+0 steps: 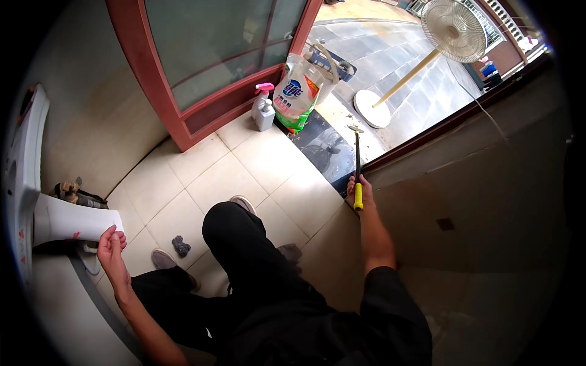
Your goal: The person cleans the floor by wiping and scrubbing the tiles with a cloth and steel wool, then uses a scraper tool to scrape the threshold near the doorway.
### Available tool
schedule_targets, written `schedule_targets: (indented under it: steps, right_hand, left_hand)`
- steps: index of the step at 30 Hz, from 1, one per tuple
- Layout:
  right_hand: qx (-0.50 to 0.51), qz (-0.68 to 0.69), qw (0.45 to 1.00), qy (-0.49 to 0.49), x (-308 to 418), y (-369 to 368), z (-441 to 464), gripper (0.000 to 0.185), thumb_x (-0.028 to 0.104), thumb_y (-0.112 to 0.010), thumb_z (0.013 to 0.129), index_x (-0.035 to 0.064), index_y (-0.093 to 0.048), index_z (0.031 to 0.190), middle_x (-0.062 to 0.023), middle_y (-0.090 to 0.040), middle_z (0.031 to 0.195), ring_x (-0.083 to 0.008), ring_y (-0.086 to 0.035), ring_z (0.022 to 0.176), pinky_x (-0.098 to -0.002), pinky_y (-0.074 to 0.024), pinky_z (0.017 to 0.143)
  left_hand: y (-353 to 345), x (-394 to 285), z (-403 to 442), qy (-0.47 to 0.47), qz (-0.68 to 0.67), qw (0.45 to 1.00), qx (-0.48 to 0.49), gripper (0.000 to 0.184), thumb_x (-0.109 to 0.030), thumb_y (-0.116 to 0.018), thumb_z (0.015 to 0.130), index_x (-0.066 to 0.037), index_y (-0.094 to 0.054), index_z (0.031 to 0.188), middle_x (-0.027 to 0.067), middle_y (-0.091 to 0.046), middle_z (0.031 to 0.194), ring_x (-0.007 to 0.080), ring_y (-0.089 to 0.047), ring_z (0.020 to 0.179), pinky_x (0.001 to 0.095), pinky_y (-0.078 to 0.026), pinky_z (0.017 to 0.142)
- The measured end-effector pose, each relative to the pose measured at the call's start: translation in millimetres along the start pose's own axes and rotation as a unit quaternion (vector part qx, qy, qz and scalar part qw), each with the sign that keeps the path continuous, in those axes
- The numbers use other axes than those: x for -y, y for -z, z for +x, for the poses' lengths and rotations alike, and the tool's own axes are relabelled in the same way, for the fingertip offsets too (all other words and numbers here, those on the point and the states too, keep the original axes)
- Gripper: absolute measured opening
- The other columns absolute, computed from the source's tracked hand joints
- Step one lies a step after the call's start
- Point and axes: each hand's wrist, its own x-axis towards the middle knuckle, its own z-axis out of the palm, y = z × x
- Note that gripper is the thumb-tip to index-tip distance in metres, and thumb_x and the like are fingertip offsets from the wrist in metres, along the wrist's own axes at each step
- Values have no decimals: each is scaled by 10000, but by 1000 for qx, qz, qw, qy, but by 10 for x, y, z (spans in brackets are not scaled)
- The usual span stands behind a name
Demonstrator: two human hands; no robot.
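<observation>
In my right hand [359, 189] is a hammer [358, 160] with a black shaft, a yellow grip end and a narrow crosswise head. Its head points away from me, over the doorway sill. My left hand [113, 249] is held up at the left with its fingers loosely curled and nothing visible in them. It appears in front of the white washbasin pedestal [73, 218]; whether it touches the pedestal I cannot tell.
Spray and pump bottles [264, 114] and a printed plastic bag [298, 91] stand beside the red-framed door [183, 131]. Outside is a pedestal fan [372, 108]. A dark scouring pad or clump [180, 246] lies on the tiles by my shoe. A dark wall [464, 201] rises at right.
</observation>
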Motion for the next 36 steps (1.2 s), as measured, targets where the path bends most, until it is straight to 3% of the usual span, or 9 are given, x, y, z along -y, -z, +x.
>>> schedule_targets:
  steps: [2, 4, 10, 18, 23, 28, 29, 32, 36]
  right_hand:
    - [-138, -163, 966, -143, -71, 320, 285, 298, 376, -566, 1102, 85, -561, 1037, -64, -574, 810, -193, -574, 624, -342, -516, 519]
    - [-237, -426, 871, -57, -381, 280, 265, 193, 273, -565, 1090, 81, -557, 1079, -89, -564, 797, -220, -560, 578, -385, -497, 480]
    - [-307, -574, 756, 60, -737, 69, 235, 157, 136, -544, 1020, 2, -608, 970, -128, -565, 708, -262, -552, 490, -442, -479, 446]
    - [-306, -504, 806, -47, -495, 33, 245, 190, 26, -505, 950, -35, -594, 793, -137, -520, 634, -255, -501, 462, -401, -399, 419]
    - [-263, -683, 657, 182, -883, 179, -651, 308, 261, -602, 1003, -16, -698, 1099, -239, -733, 878, -383, -726, 681, -489, -596, 620]
    - [-220, -701, 670, 107, -1700, 986, -1825, 346, 349, -631, 996, 17, -718, 1047, -226, -746, 953, -403, -732, 884, -482, -550, 775]
    - [-199, -698, 676, 131, -1875, 1250, -2019, 333, 302, -647, 1018, -26, -672, 966, -175, -665, 801, -275, -670, 726, -448, -507, 683]
    - [-261, -702, 660, 60, -2329, 1787, -2654, 388, 378, -641, 970, 0, -723, 973, -191, -697, 778, -379, -704, 715, -501, -527, 686]
    - [-288, -747, 597, -54, -2581, 2224, -3098, 397, 392, -596, 1036, 18, -697, 950, -130, -652, 798, -283, -613, 689, -471, -479, 670]
  left_hand:
    - [-2, -4, 3, -7, 4, 1000, 9, 308, -166, -586, 1110, 7, -656, 1355, 63, -703, 1064, 127, -653, 969, 276, -529, 888]
    - [21, -11, 6, -8, 7, 1000, 5, 308, -165, -587, 1108, 7, -656, 1354, 65, -704, 1065, 130, -654, 970, 278, -531, 888]
    - [-3, -17, -7, 4, 3, 1000, -7, 301, -157, -582, 1109, 11, -659, 1346, 71, -702, 1073, 138, -656, 973, 285, -536, 891]
    - [11, -27, 15, -16, -8, 1000, 18, 320, -180, -577, 1117, 6, -648, 1368, 80, -699, 1092, 144, -655, 991, 294, -537, 909]
    - [76, 115, 147, -39, 25, 998, 37, 370, -219, -545, 1135, -8, -613, 1432, 78, -693, 1158, 154, -640, 1057, 298, -508, 976]
    - [-37, 119, 284, -72, 13, 996, 59, 376, -225, -551, 1133, -9, -610, 1435, 73, -688, 1156, 154, -638, 1069, 302, -499, 992]
    - [-83, 135, 317, -71, 19, 995, 75, 373, -218, -553, 1132, -8, -609, 1435, 73, -688, 1152, 155, -638, 1072, 304, -500, 992]
    - [-233, 133, 399, -76, 37, 992, 99, 364, -191, -567, 1120, 0, -606, 1426, 71, -691, 1145, 159, -644, 1064, 314, -509, 987]
    - [-411, 253, 471, -72, 53, 989, 119, 327, -147, -589, 1095, 31, -619, 1367, 77, -696, 1105, 145, -667, 987, 290, -543, 905]
